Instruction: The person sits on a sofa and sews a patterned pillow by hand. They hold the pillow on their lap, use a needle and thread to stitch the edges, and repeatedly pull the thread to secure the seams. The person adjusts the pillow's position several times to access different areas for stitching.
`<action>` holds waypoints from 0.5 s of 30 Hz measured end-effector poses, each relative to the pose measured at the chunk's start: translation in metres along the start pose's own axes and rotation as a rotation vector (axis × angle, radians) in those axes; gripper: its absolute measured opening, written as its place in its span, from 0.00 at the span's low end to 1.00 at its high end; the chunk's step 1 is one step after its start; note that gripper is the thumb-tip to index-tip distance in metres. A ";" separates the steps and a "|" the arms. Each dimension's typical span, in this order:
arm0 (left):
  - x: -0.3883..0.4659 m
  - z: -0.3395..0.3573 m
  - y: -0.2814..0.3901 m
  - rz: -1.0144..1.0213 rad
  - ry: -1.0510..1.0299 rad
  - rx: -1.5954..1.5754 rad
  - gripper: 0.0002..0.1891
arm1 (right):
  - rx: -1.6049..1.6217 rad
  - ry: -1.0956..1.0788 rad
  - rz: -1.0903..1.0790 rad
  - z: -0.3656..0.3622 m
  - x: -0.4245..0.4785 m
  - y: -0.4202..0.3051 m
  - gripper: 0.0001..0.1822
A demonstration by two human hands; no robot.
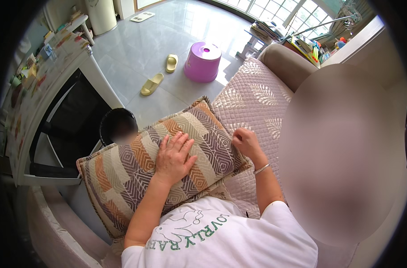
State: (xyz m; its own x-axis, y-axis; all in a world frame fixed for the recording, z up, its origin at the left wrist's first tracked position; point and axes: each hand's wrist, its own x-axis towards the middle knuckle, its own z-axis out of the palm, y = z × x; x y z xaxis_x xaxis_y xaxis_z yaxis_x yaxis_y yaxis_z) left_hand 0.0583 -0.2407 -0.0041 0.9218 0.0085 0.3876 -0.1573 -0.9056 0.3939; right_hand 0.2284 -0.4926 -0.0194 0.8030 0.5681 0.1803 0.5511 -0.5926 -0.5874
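A patterned cushion (203,160) in orange, beige and purple-grey lies across my lap, with braided trim along its edges. My left hand (175,157) rests palm down on its top, fingers spread a little. At the cushion's right edge is my right hand (247,142), its fingers curled into a loose fist. I see no object in that fist, and cannot tell whether it touches the trim. A silver-coloured bangle (261,169) circles my right wrist.
A quilted sofa cover (247,90) with leaf motifs spreads to the right, up to a padded armrest (284,62). Ahead on the tiled floor stand a purple plastic stool (203,68) and yellow-green slippers (152,84). Left are a dark round bin (104,125) and a white-framed cabinet (106,83).
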 end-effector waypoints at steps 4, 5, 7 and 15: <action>0.000 0.000 0.000 0.003 0.006 -0.017 0.25 | 0.201 0.000 0.112 0.001 -0.004 0.006 0.05; 0.000 -0.001 0.000 0.001 0.005 -0.013 0.25 | 0.261 -0.013 0.124 0.001 -0.004 0.005 0.05; 0.000 -0.001 0.000 0.000 0.004 -0.009 0.25 | 0.320 -0.049 0.150 -0.001 -0.004 0.001 0.06; 0.000 0.000 0.000 -0.001 0.003 -0.012 0.25 | -0.030 -0.083 -0.001 -0.001 0.003 -0.007 0.06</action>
State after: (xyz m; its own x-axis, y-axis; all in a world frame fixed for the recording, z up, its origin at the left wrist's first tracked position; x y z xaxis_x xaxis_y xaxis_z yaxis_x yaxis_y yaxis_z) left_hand 0.0583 -0.2405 -0.0039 0.9209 0.0110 0.3896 -0.1602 -0.9006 0.4041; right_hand 0.2269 -0.4877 -0.0139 0.7819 0.6128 0.1141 0.5590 -0.6083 -0.5635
